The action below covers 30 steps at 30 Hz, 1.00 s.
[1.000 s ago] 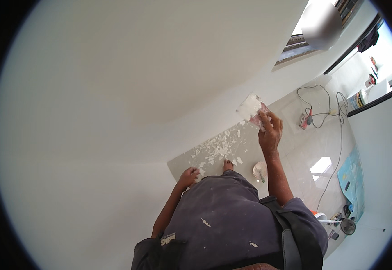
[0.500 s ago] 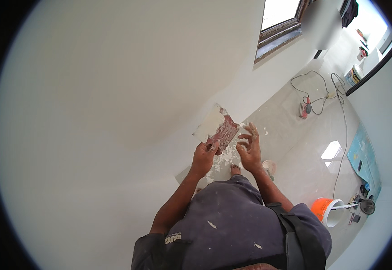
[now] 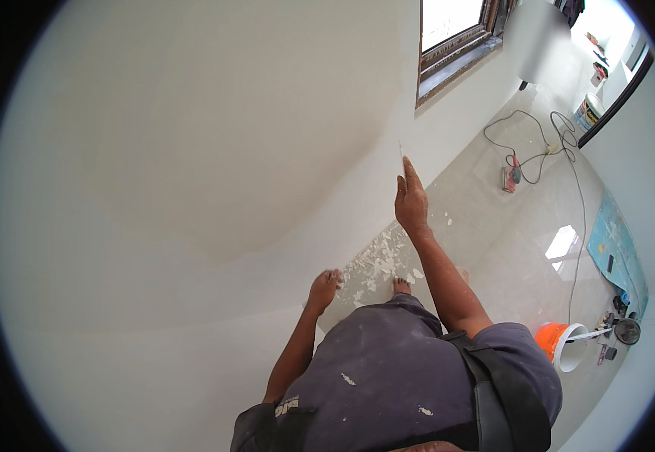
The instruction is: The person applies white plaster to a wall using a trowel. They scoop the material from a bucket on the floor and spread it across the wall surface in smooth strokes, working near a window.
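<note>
My right hand [image 3: 412,202] is raised beside the white wall [image 3: 267,151], fingers extended along a thin scraper [image 3: 401,151] that it grips, seen nearly edge-on. My left hand [image 3: 325,288] hangs lower at the left, by the foot of the wall, its fingers curled and blurred; what they hold, if anything, I cannot make out. White scraped flakes [image 3: 379,255] lie on the tiled floor around my bare foot [image 3: 401,285].
A red power sander [image 3: 510,179] with looping cable lies on the floor at the right. An orange bucket [image 3: 549,337], a blue sheet [image 3: 613,241] and small tools stand lower right. A window [image 3: 452,34] and a paint pail [image 3: 589,111] are farther ahead.
Half a second ago my left hand held the scraper low before me; now my right hand has it higher along the wall, and my left hand has dropped down and leftward.
</note>
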Available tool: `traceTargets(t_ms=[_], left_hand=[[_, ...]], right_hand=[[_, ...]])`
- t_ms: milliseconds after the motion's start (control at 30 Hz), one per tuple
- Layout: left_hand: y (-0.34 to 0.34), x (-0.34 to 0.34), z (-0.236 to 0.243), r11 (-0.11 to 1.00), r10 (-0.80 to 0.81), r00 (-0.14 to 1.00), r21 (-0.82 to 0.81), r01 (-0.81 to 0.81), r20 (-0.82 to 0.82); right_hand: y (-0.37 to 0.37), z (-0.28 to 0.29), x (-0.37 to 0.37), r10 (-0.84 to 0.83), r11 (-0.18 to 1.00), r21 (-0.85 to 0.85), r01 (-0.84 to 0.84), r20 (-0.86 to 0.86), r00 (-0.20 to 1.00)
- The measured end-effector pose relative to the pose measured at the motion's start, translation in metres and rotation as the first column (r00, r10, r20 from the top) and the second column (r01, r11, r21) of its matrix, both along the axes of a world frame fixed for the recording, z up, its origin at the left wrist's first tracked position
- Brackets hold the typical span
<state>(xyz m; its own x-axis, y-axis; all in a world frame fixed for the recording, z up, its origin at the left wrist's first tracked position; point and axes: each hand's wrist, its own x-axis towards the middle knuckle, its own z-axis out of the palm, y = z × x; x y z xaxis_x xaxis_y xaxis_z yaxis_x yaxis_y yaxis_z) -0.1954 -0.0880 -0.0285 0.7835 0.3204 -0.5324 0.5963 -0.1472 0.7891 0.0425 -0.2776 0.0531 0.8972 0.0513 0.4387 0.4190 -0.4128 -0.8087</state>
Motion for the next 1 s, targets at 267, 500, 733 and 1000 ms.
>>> traceTargets(t_ms=[267, 500, 733, 1000], left_hand=[[0.012, -0.191, -0.119, 0.899, -0.144, 0.869, 0.304, 0.315, -0.473], [0.032, -0.259, -0.172, 0.935, -0.07, 0.842, 0.259, 0.242, -0.534], [0.04, -0.219, -0.156, 0.975, 0.041, 0.917, 0.215, 0.05, -0.397], [0.027, -0.165, -0.088, 0.984, 0.142, 0.931, 0.152, -0.096, -0.335]], right_hand=[[0.075, -0.034, 0.004, -0.051, 0.985, -0.161, 0.069, 0.114, 0.992], [0.113, -0.056, -0.011, 0.058, 0.978, -0.201, -0.05, 0.036, 0.998], [0.065, -0.078, -0.044, 0.18, 0.957, -0.2, -0.209, -0.151, 0.972], [0.063, -0.016, 0.038, 0.101, 0.995, 0.044, -0.092, -0.403, 0.91]])
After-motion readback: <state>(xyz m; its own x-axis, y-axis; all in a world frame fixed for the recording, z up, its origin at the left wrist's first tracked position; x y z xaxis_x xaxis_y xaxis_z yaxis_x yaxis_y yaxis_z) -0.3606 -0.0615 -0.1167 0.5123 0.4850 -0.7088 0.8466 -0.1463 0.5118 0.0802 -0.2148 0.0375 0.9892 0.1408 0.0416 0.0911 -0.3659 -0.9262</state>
